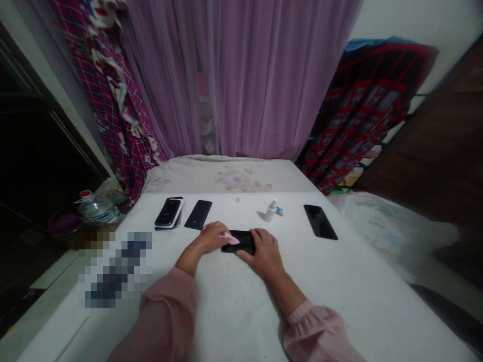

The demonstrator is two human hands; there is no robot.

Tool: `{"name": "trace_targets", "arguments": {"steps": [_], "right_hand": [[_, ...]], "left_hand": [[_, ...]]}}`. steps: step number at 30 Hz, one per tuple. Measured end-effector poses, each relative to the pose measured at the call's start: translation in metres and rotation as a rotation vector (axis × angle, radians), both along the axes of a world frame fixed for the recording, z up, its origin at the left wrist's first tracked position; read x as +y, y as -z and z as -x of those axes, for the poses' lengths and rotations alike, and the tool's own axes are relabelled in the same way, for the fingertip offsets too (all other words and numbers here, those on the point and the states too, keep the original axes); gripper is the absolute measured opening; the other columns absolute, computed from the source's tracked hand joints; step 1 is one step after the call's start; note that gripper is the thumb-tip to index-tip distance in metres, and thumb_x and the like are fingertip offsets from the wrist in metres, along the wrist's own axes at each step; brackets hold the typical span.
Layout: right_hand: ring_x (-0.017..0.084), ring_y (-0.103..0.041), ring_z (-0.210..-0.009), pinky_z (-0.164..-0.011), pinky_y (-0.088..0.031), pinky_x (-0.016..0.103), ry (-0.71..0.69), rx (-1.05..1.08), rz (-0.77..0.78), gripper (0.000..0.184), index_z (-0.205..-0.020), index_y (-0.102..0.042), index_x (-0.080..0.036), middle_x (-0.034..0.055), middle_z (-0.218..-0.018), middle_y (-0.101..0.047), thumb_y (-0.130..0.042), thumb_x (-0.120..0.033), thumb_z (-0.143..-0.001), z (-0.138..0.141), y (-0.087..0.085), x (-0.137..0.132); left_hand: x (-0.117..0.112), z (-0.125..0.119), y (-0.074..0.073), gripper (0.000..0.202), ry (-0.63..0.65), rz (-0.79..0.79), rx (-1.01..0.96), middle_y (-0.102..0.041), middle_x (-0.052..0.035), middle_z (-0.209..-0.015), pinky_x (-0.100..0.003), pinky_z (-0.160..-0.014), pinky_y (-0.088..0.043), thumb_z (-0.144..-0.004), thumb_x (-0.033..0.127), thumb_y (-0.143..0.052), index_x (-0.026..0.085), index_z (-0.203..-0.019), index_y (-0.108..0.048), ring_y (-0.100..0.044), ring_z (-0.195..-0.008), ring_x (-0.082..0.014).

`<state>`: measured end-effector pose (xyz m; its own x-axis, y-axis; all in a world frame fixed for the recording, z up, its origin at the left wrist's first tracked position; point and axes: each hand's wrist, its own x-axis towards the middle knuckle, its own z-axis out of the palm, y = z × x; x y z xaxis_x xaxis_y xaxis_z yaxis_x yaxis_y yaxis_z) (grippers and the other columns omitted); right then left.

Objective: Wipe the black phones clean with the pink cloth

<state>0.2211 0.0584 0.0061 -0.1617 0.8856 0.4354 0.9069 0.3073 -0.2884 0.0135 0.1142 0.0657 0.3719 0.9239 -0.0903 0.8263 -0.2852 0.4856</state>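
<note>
Left grip: I see the left grip of the person, a bare hand coming out of a gathered pink sleeve. Its fingers are pressed together on a small pink cloth, and they pinch this cloth against the top of the phone.

Right grip: The right grip, also bare, comes from a second pink sleeve. It is closed over the right end of the phone, with the thumb along the near edge and the fingers lying across the top.

Main thing: A black smartphone lies flat and sideways on the bench, between the two grips, and both of them touch it.

Bench: The white bench carries some more things in a row further away. From left to right I can see a black phone stacked on other flat devices, a slim black phone, a small white plastic bottle with a little blue and white tube just beside it, and a glossy black phone.

Left side: Near the bench corner stands a clear plastic water bottle. A blurred patch hides a part of the bench, so I cannot tell what is there.

Behind: A sheer purple curtain hangs behind the bench.
</note>
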Motion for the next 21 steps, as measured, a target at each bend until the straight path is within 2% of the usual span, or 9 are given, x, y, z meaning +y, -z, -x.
{"name": "trace_targets", "arguments": {"steps": [6, 14, 21], "right_hand": [[0.035, -0.049, -0.119, -0.100, -0.038, 0.050, 0.001, -0.011, 0.053, 0.074, -0.130, -0.056, -0.013, 0.0185, -0.126, -0.058, -0.062, -0.065, -0.079, -0.001, -0.001, 0.001], [0.035, -0.053, -0.116, -0.098, -0.042, 0.050, 0.002, 0.029, 0.010, 0.071, -0.128, -0.058, -0.015, 0.0178, -0.124, -0.059, -0.066, -0.063, -0.077, -0.008, 0.008, 0.007], [0.034, -0.056, -0.115, -0.099, -0.045, 0.049, -0.018, 0.016, 0.046, 0.074, -0.128, -0.059, -0.011, 0.0192, -0.124, -0.061, -0.069, -0.061, -0.075, -0.040, 0.009, 0.015]], "left_hand": [[0.005, -0.014, 0.005, 0.025, -0.078, -0.022, 0.057, -0.069, -0.0031, -0.100, -0.037, -0.095, -0.039, -0.083, 0.047, -0.064, 0.031, -0.098, -0.074, -0.061, -0.104, -0.0245], [0.013, -0.031, 0.004, 0.025, -0.184, -0.066, 0.087, -0.072, -0.0029, -0.103, -0.038, -0.094, -0.039, -0.087, 0.045, -0.056, 0.031, -0.102, -0.072, -0.064, -0.105, -0.0242], [0.018, -0.057, 0.001, 0.029, -0.175, -0.077, 0.082, -0.074, -0.0036, -0.104, -0.039, -0.090, -0.039, -0.087, 0.051, -0.054, 0.032, -0.100, -0.073, -0.064, -0.105, -0.0258]]}}
